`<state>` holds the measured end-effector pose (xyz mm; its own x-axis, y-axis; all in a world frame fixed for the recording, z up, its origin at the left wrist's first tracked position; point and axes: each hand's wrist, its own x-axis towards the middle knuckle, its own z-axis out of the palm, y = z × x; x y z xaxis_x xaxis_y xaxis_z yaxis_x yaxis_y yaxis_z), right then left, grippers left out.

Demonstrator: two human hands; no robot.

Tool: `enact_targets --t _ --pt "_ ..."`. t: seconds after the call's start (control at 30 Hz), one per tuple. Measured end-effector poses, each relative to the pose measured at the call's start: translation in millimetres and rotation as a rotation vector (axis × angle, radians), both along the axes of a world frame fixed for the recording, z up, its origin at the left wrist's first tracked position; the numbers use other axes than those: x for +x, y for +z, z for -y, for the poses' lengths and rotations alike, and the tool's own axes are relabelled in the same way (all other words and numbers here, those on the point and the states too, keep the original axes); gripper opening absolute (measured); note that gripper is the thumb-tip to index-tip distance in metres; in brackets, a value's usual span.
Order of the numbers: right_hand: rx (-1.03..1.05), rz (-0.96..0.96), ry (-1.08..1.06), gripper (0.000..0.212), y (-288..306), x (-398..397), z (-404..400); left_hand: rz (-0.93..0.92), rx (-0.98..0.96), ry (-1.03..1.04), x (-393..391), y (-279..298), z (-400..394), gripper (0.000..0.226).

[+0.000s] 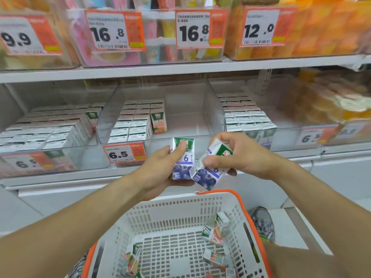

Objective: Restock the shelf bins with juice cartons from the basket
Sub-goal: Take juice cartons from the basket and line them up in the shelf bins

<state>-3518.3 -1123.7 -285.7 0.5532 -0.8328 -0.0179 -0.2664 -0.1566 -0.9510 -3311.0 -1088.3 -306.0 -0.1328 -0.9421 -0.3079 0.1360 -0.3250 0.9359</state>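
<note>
The left hand [160, 167] has its thumb curled across the front of an upright blueberry juice carton [182, 159], with the fingers wrapped behind and under it. The right hand [232, 155] pinches a second blueberry carton [208, 173] between thumb and curled fingers; this one is tilted, its green top leaning right and its lower corner touching the first carton. Both cartons are held in the air, in front of the front edge of the lower shelf [60, 177] and above the far rim of a white plastic basket [180, 217] with orange trim. Several small cartons [216, 231] with red and green print lie scattered on the basket floor, mostly along its right side and near left corner. On the lower shelf stand clear bins: the middle bin [152, 117] holds rows of cartons along its left side, with bare floor at its right. A price tag reading 6.5 [124, 154] hangs on its front. Bins left and right also hold cartons. The upper shelf carries blurred packs and tags.
</note>
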Motion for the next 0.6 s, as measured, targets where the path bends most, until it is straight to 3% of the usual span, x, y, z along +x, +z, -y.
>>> enact_targets --t 0.23,0.33,0.47,0.6 --pt "-0.033 0.074 -0.149 0.045 -10.1 -15.5 -0.7 0.053 -0.047 -0.350 -24.4 -6.7 6.9 0.063" --pt "-0.012 0.101 -0.251 0.049 -12.8 -22.5 2.2 0.086 -0.115 -0.356 -27.2 -11.9 5.7 0.061" --pt "0.030 0.130 -0.168 0.029 -13.1 -31.3 3.1 0.085 -0.150 -0.313 -26.6 -21.5 4.2 0.070" --pt "0.096 0.111 -0.104 0.023 -17.6 -29.2 -1.2 0.071 -0.157 -0.350 -23.5 -24.8 3.9 0.069"
